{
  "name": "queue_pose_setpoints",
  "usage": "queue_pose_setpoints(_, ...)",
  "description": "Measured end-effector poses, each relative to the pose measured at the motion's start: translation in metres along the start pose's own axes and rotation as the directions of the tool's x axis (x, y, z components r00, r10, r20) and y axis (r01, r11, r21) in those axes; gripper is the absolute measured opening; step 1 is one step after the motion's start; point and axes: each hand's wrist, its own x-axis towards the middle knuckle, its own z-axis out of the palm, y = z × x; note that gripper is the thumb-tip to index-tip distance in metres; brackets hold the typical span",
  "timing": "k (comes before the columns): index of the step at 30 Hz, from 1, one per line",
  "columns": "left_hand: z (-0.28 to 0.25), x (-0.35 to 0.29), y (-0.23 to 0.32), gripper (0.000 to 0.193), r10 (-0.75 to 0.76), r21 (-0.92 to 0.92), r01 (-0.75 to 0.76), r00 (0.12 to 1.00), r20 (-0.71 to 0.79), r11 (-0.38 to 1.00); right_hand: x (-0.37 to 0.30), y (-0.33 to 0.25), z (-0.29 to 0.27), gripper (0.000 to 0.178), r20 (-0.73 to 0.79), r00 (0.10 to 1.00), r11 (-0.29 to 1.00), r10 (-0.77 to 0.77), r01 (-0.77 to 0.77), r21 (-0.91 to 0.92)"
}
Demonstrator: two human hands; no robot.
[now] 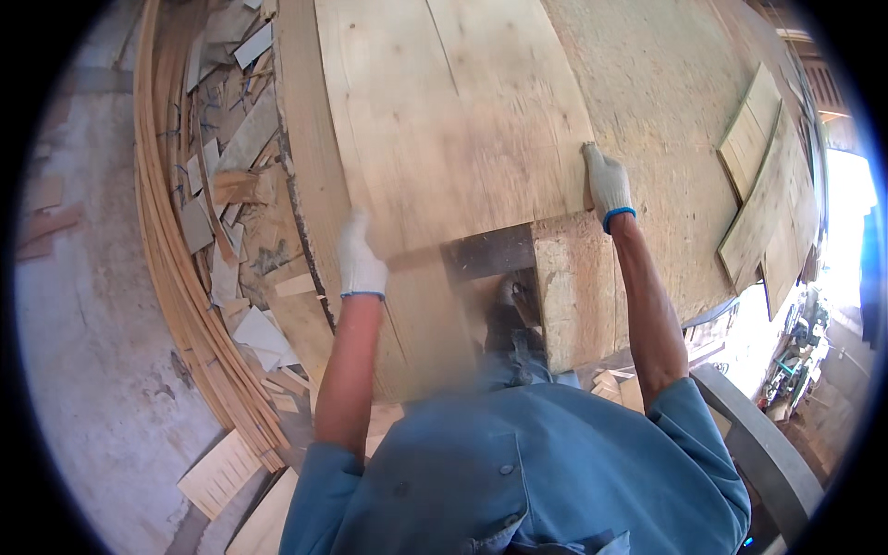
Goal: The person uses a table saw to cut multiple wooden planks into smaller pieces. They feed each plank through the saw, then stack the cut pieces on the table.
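Sheet: pale, thin wood (458,120), upper centre of the frame, over the desk (666,120); far end runs out past the top border.
Step in hand: handling the sheet from its near end, one hand to each side; looks like placing or shifting it, which of the two cannot tell from this.
Left hand: gloved (361,259), left of centre, at the sheet's lower-left corner. Blurred; fingers not clear, so cannot tell how far the grip is closed or how firmly it holds.
Right hand: gloved (608,182), right of centre, just above the sheet's lower-right corner. Grip closed about the edge, fingers curled in.
Next move calls for: both hands working level and together, I judge, so that the thin sheet does not twist or its split (444,51) lengthen.
Sheet's direction: near edge faces the wearer, rising a little toward the right of the frame; sides run upward, leaning slightly left.
Long axis: probably up and down the frame, along grain and split; far end unseen.
Left margin: long strips (148,185), scraps (250,139) beside them.
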Motion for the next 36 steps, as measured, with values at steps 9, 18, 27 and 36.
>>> queue_pose_setpoints(9, 0.021, 0.017, 0.023, 0.06, 0.017, 0.062, -0.02, 0.998, 0.055, 0.998, 0.006, -0.039, 0.004, 0.052, 0.089, 0.99, 0.982, 0.109, -0.121, 0.142)
queue_pose_setpoints(18, 0.033, 0.037, 0.036, 0.06, 0.043, 0.026, -0.043, 0.999, 0.023, 0.999, 0.017, -0.057, 0.013, 0.05, 0.005, 0.999, 0.994, 0.041, -0.042, 0.103)
queue_pose_setpoints(27, 0.063, 0.044, 0.066, 0.053, 0.023, -0.003, -0.023, 0.998, 0.054, 1.0, 0.063, -0.052, 0.025, 0.062, -0.018, 0.998, 0.998, -0.058, 0.058, -0.034)
queue_pose_setpoints(36, 0.076, 0.069, 0.08, 0.057, 0.05, 0.028, -0.052, 0.997, 0.056, 0.998, 0.076, -0.089, 0.027, 0.066, 0.049, 0.998, 0.995, -0.037, 0.041, -0.09)
